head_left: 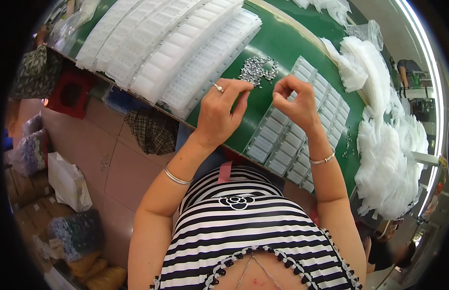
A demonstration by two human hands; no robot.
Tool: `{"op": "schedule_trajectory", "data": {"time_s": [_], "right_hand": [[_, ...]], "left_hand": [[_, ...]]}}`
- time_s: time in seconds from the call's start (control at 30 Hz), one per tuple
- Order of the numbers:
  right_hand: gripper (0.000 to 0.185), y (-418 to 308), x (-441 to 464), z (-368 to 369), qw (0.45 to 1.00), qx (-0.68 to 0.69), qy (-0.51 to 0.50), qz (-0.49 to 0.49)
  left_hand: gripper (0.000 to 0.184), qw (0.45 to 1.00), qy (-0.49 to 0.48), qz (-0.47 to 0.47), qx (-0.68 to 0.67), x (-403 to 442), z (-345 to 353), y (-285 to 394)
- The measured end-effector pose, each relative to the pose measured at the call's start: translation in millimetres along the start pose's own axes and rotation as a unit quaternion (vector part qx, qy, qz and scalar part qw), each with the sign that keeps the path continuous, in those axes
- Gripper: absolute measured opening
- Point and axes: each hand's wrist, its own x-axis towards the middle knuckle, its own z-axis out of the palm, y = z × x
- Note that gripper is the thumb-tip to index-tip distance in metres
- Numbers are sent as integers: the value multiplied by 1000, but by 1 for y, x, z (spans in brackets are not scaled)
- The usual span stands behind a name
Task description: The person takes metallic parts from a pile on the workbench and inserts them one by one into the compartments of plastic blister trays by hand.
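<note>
On the green table, a loose pile of small silvery pieces (257,70) lies just beyond my hands. My left hand (222,108) is at the near left edge of the pile, thumb and index finger pinched close together; whatever is between the tips is too small to name. Over the upper part of a panel of clear rectangular cells (283,140), my right hand (298,100) has its thumb and index finger curled together into a ring. Any piece between those fingertips cannot be made out.
Stacks of translucent white trays (185,53) cover the table's left side. White plastic bags (384,154) are heaped at the right. Small pieces (348,145) lie scattered beside the panel. A red stool (70,92) and cardboard boxes (33,212) stand on the floor at left, near another person.
</note>
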Motion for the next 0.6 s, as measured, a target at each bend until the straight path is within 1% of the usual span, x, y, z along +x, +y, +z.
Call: {"op": "schedule_trajectory", "data": {"time_s": [0.03,0.07,0.1,0.13,0.17,0.2,0.23,0.37,0.4,0.53,0.6], "right_hand": [[4,-1,-9,-5,995,97,20,28],[4,2,-17,-8,994,100,32,31],[5,6,-28,-12,989,138,46,36],[6,11,-39,-17,982,176,60,39],[7,15,-50,-22,973,213,76,40],[8,18,-59,-29,963,249,92,38],[8,19,-68,-36,962,249,106,38],[11,19,-102,-59,914,370,153,58],[11,23,-110,-63,911,372,168,57],[12,42,-133,-76,874,455,171,17],[13,48,-140,-83,870,457,186,7]], "left_hand": [[25,1000,-7,15,-20,1,1,4],[25,999,-16,22,-22,3,5,12],[23,986,-52,-70,-142,5,13,25],[21,949,-88,-162,-257,7,22,40],[19,889,-123,-251,-363,9,31,53],[16,809,-157,-336,-457,11,40,63],[16,808,-171,-332,-456,12,47,69],[12,661,-239,-465,-538,15,78,94],[12,660,-254,-465,-533,15,85,98],[13,547,-275,-511,-603,10,113,104],[14,558,-283,-513,-588,9,124,108]]}}
